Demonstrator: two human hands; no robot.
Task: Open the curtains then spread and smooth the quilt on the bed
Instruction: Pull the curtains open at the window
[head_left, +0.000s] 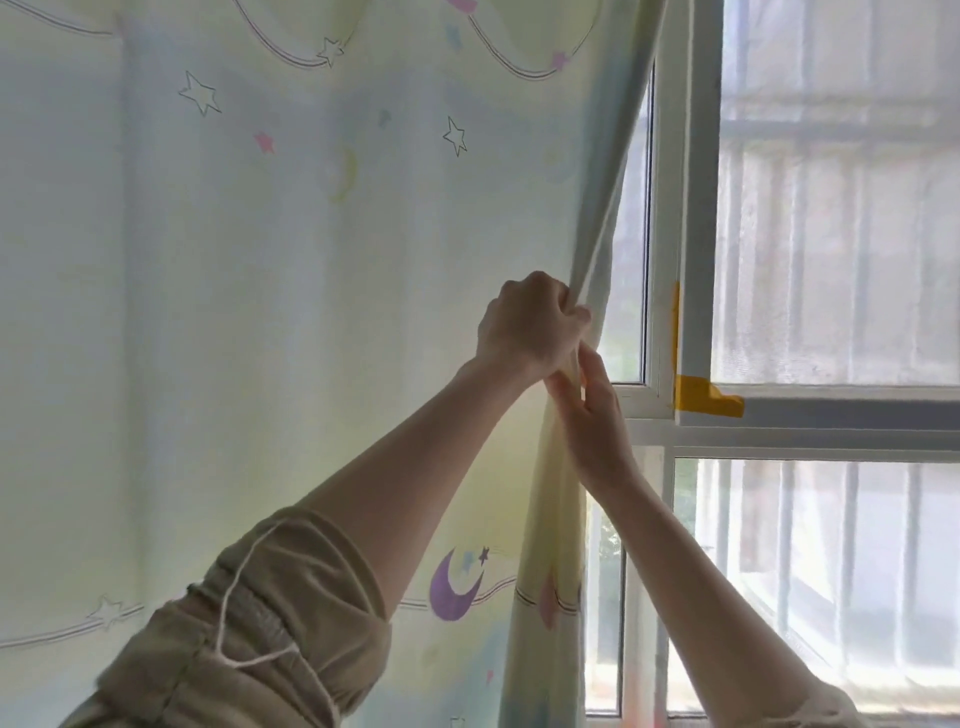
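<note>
Left hand (530, 327) and right hand (592, 415) grip the curtain (311, 260) beside the window (698, 208).

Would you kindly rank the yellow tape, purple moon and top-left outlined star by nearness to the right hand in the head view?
From the right hand:
1. yellow tape, just right, on the window frame.
2. purple moon, lower left on the curtain.
3. outlined star, far upper left.
</note>
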